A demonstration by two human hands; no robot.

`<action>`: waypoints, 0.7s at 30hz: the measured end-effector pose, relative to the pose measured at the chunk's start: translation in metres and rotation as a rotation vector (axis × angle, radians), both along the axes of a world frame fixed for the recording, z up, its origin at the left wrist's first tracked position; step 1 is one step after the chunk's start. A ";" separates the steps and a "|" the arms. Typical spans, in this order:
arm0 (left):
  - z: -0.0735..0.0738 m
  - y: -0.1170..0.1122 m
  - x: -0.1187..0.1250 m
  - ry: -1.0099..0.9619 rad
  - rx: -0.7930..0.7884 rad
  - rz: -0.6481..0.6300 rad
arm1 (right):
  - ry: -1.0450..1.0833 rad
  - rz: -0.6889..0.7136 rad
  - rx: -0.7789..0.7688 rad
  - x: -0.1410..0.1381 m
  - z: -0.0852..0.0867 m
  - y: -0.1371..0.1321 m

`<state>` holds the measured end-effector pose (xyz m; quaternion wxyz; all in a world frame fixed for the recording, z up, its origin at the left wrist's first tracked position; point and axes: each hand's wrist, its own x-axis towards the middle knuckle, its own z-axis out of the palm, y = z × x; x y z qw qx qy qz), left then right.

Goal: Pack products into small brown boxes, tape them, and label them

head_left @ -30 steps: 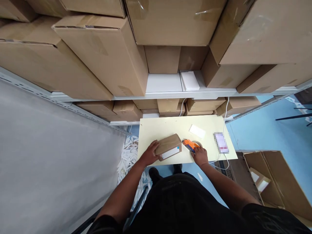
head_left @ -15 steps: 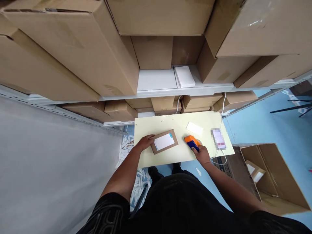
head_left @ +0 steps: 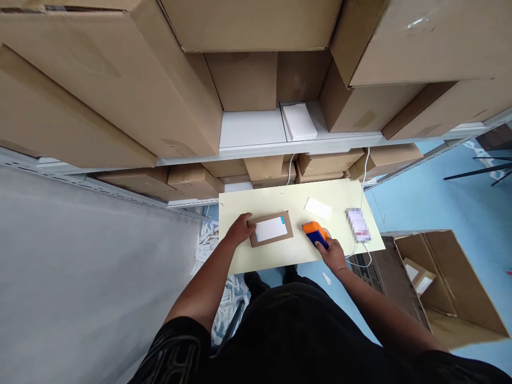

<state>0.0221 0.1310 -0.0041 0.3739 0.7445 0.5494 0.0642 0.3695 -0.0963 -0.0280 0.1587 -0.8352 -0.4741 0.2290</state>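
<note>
A small brown cardboard box (head_left: 273,242) with a white label (head_left: 271,229) on its top lies flat on the cream table. At the box's left end is my left hand (head_left: 241,229), its thumb and fingers closed about the edge. My right hand (head_left: 333,255) grips an orange-and-blue handheld device (head_left: 316,234), to the right of the box and pointing toward it; its exact kind is unclear. A pale ring-like part shows partly behind the device. Just beyond the device lies a white paper slip (head_left: 318,208).
The cream table (head_left: 240,261) carries a blurred phone-like object (head_left: 358,225) with white cables. Large cartons (head_left: 256,26) and a white stack (head_left: 299,122) fill the shelves ahead. An open carton (head_left: 464,288) stands at right with parcels inside. White paper scraps (head_left: 228,306) litter the floor.
The cardboard box has turned slightly, lying more level with the table. My left hand has shifted a little to the right along its left end. The right hand and device stay nearly still.
</note>
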 end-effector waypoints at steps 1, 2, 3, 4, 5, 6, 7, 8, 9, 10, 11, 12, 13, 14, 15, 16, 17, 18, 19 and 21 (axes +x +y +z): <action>0.006 -0.007 0.004 -0.001 0.091 0.031 | 0.006 0.013 0.018 -0.001 0.002 -0.001; 0.013 -0.015 0.009 -0.009 0.167 0.058 | 0.018 0.025 0.036 -0.001 0.004 -0.002; 0.021 -0.025 0.016 -0.028 0.208 0.073 | 0.037 0.030 0.051 -0.002 0.006 -0.002; 0.028 -0.034 0.025 -0.062 0.187 0.045 | 0.062 0.029 0.063 -0.003 0.008 -0.003; 0.035 -0.044 0.035 -0.109 0.117 -0.001 | 0.093 0.025 0.072 -0.003 0.011 -0.003; 0.042 -0.052 0.047 -0.159 0.021 -0.064 | 0.124 0.024 0.081 -0.004 0.014 -0.004; 0.047 -0.059 0.059 -0.207 -0.066 -0.130 | 0.155 0.029 0.094 -0.006 0.017 -0.004; 0.052 -0.065 0.072 -0.256 -0.136 -0.152 | 0.186 0.043 0.110 -0.007 0.020 -0.004; 0.055 -0.069 0.084 -0.310 -0.235 -0.148 | 0.214 0.066 0.131 -0.008 0.024 -0.003; 0.057 -0.072 0.095 -0.361 -0.342 -0.135 | 0.240 0.094 0.153 -0.008 0.028 -0.003; 0.057 -0.074 0.104 -0.404 -0.442 -0.118 | 0.265 0.124 0.171 -0.009 0.033 -0.003; 0.057 -0.075 0.111 -0.434 -0.530 -0.105 | 0.289 0.152 0.183 -0.009 0.037 -0.003; 0.055 -0.076 0.117 -0.448 -0.593 -0.093 | 0.312 0.179 0.192 -0.009 0.041 -0.004; 0.053 -0.078 0.121 -0.449 -0.626 -0.081 | 0.331 0.203 0.198 -0.009 0.045 -0.005; 0.051 -0.079 0.124 -0.441 -0.638 -0.072 | 0.350 0.222 0.201 -0.008 0.047 -0.006; 0.049 -0.081 0.126 -0.431 -0.636 -0.061 | 0.369 0.238 0.201 -0.007 0.049 -0.008; 0.047 -0.083 0.128 -0.424 -0.631 -0.045 | 0.389 0.249 0.196 -0.005 0.050 -0.010; 0.046 -0.086 0.131 -0.422 -0.627 -0.031 | 0.410 0.253 0.186 -0.004 0.049 -0.012; 0.045 -0.088 0.133 -0.426 -0.627 -0.021 | 0.433 0.251 0.175 -0.002 0.048 -0.015; 0.046 -0.092 0.139 -0.436 -0.644 -0.009 | 0.477 0.230 0.153 0.001 0.043 -0.019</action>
